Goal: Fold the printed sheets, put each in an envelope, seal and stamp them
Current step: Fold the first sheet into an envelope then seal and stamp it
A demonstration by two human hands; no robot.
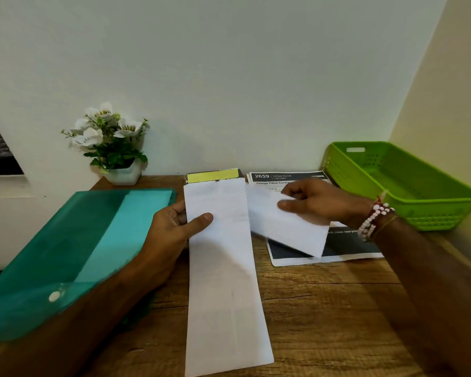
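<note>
A long white envelope runs lengthwise down the middle of the wooden desk, its open mouth at the far end. My left hand grips its upper left edge, thumb on top. My right hand holds a folded white sheet just right of the envelope's mouth, tilted and slightly blurred. Under that hand lies a stack of printed sheets with dark headers. A yellow-topped small box sits behind the envelope; what it contains is hidden.
A teal plastic document folder with a snap button covers the desk's left side. A green plastic basket stands at the right by the wall corner. A white pot of artificial flowers sits at the back left against the wall.
</note>
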